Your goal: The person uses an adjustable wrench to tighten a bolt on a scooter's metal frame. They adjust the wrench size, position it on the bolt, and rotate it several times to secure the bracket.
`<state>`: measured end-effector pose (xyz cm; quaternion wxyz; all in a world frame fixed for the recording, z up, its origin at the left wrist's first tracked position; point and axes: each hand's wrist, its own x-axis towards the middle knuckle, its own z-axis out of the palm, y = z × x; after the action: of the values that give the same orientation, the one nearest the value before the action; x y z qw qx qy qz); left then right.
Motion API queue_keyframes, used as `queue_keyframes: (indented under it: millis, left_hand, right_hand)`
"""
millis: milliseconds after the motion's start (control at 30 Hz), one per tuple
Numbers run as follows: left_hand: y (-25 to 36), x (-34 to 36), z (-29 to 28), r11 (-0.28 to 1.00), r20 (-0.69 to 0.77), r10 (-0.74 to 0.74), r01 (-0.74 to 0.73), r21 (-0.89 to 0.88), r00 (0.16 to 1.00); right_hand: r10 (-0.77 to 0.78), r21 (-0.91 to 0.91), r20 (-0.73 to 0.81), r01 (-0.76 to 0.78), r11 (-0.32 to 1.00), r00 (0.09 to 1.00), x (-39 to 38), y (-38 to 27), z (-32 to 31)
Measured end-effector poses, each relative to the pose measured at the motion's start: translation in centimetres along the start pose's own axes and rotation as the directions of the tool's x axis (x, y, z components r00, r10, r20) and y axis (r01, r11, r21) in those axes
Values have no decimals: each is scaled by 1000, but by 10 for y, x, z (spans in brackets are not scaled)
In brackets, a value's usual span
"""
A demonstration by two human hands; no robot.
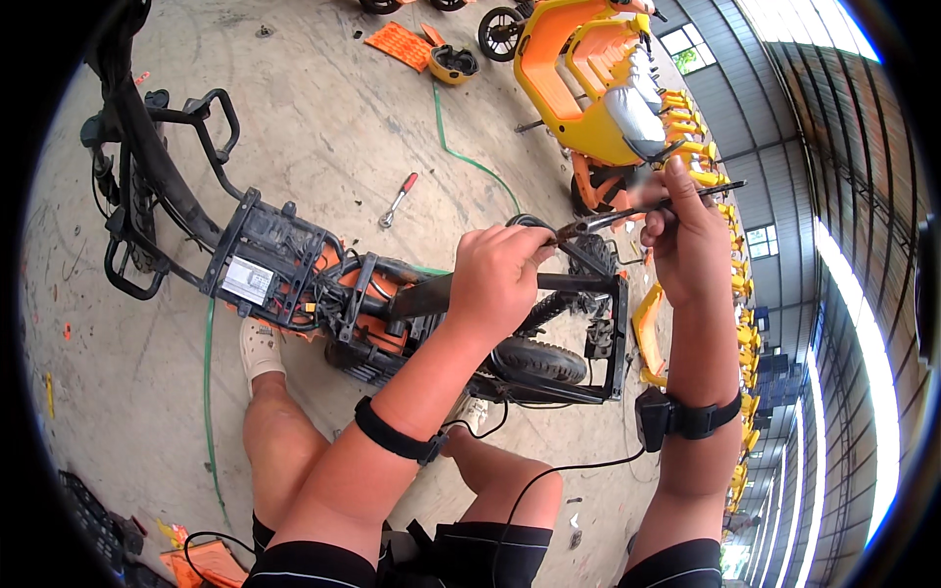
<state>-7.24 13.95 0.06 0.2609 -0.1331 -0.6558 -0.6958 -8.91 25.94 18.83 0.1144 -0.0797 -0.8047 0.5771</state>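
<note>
My left hand (498,279) is closed, its fingertips pinching the dark end of a slender rod-like part (596,223), with a black cable loop beside the knuckles. My right hand (686,230), thumb up and fingers curled, grips the thin dark far end of that part, which pokes out to the right. Whether it is one piece or two joined is not clear. Both hands are raised over the rear of a stripped electric scooter frame (618,338). Beneath them show its rear wheel (541,361), exposed wiring and a black battery tray (279,235) further left.
A red-handled ratchet wrench (399,201) lies on the concrete floor beyond the frame. Green cord (208,392) runs across the floor. A yellow scooter (578,88) stands at the far right, near a yellow helmet (454,66) and an orange panel (398,45). Black cables hang from my arm straps.
</note>
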Motion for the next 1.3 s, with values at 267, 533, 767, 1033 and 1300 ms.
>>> queue_keyframes:
  millis: [267, 533, 767, 1033, 1300]
  left_hand:
    - [-11, -3, 8, 999, 29, -29, 30, -30, 999]
    - [-15, -6, 11, 989, 57, -92, 98, -109, 994]
    - [-5, -5, 10, 970, 82, -176, 187, -155, 981]
    - [-11, -8, 12, 954, 54, -210, 216, -209, 976]
    - [-5, -8, 14, 938, 109, -278, 294, -185, 954]
  right_hand:
    - [-83, 24, -55, 84, 996, 995, -6, 14, -8]
    - [-260, 77, -206, 280, 957, 944, -23, 21, 5]
    - [-195, 262, -227, 253, 931, 954, -24, 40, -5]
    - [-192, 332, -229, 262, 906, 954, -27, 52, -2]
    - [-192, 309, -284, 280, 909, 939, -29, 40, 9]
